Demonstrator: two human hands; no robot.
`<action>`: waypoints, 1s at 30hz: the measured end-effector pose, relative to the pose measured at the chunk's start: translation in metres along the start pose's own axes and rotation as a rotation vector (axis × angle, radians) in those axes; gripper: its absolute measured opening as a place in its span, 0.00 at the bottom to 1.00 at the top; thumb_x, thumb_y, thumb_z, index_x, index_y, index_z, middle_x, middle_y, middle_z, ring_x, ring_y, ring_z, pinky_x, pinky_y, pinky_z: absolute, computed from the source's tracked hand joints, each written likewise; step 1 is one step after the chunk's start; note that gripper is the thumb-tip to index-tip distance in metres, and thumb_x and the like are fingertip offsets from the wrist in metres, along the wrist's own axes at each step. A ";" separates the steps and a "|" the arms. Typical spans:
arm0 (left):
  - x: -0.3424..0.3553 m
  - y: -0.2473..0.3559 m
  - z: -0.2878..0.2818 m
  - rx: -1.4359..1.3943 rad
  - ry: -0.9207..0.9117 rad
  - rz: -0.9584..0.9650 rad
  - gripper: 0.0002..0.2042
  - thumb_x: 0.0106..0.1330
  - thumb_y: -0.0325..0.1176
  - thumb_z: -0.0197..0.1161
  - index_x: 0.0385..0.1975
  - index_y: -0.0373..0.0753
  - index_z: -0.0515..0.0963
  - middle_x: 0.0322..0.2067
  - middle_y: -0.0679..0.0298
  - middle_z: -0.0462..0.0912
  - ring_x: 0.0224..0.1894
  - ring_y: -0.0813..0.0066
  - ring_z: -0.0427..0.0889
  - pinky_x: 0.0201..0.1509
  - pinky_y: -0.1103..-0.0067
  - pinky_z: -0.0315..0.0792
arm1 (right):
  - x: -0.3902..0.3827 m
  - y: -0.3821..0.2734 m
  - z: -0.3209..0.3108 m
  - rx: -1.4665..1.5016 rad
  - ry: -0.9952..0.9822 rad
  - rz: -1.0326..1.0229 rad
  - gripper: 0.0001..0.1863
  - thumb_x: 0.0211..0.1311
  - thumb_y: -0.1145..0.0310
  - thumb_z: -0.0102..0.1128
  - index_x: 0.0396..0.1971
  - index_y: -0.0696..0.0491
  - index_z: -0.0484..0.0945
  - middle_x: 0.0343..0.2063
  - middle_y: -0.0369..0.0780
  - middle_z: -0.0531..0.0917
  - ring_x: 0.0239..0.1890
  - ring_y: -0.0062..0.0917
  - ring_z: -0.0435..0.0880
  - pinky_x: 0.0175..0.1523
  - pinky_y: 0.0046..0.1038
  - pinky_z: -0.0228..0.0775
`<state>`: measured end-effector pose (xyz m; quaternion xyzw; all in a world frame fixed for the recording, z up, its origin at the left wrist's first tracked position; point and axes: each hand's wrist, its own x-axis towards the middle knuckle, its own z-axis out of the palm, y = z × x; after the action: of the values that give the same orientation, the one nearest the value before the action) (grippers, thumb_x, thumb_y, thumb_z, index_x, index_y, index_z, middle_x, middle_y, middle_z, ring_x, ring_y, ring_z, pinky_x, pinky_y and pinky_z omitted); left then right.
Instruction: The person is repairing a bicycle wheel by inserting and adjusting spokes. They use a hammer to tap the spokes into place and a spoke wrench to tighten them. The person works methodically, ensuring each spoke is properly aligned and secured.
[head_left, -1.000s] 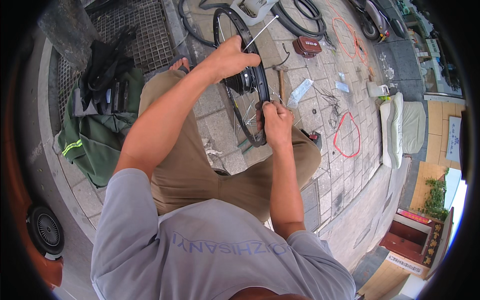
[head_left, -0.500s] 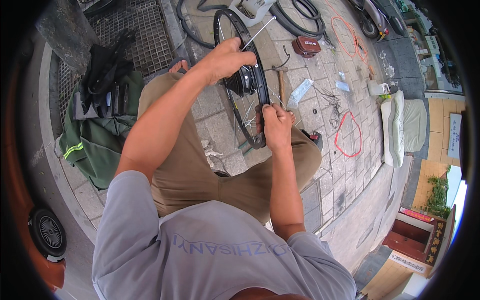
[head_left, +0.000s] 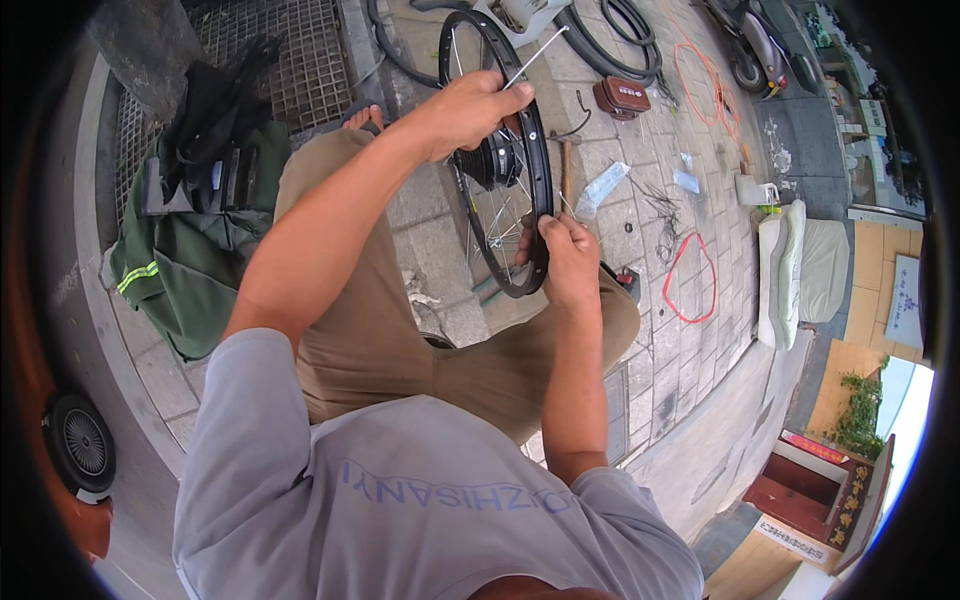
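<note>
A black spoked bicycle wheel [head_left: 541,150] with a dark hub [head_left: 492,165] stands upright between my knees over the paved ground. My left hand [head_left: 470,108] is on the upper part of the rim and pinches a thin silver spoke [head_left: 536,55] that sticks up and to the right. My right hand [head_left: 567,255] grips the lower part of the rim, fingers closed on it near the spoke ends. Both forearms reach up from the lower edge.
A green jacket and black bag [head_left: 190,215] lie at the left by a metal grate [head_left: 290,55]. Loose tyres [head_left: 610,45], a hammer [head_left: 565,165], a red case [head_left: 620,97], loose spokes [head_left: 660,210] and a red cord loop [head_left: 690,280] are scattered on the paving. A small wheel [head_left: 80,445] shows at lower left.
My left hand has shifted slightly along the top of the rim with the spoke. My right hand stays at the lower rim; the wheel has barely moved.
</note>
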<state>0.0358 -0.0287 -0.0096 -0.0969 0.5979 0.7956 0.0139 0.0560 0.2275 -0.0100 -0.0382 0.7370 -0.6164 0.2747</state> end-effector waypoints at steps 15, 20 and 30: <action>-0.006 0.007 -0.007 -0.015 -0.064 -0.072 0.23 0.78 0.52 0.54 0.35 0.35 0.77 0.17 0.73 0.64 0.15 0.84 0.56 0.16 0.77 0.48 | 0.097 -0.142 0.039 -0.339 -0.123 -0.376 0.17 0.74 0.57 0.62 0.44 0.59 0.85 0.23 0.32 0.79 0.24 0.13 0.73 0.29 0.18 0.65; -0.011 0.017 0.000 0.042 -0.064 -0.030 0.29 0.76 0.59 0.55 0.37 0.31 0.75 0.15 0.75 0.59 0.15 0.85 0.54 0.18 0.79 0.49 | 0.120 -0.154 0.053 -0.387 -0.246 -0.374 0.14 0.73 0.60 0.62 0.39 0.57 0.85 0.22 0.30 0.80 0.23 0.12 0.73 0.29 0.18 0.64; -0.011 0.015 -0.017 -0.094 -0.181 -0.004 0.49 0.63 0.78 0.53 0.49 0.23 0.73 0.30 0.56 0.81 0.21 0.73 0.79 0.28 0.78 0.71 | 0.163 -0.198 0.000 0.208 0.095 -0.688 0.13 0.77 0.69 0.48 0.44 0.64 0.76 0.33 0.47 0.84 0.33 0.35 0.87 0.38 0.35 0.82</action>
<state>0.0465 -0.0482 0.0021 -0.0264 0.5559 0.8283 0.0647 -0.1377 0.1164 0.1159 -0.2271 0.6261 -0.7457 0.0191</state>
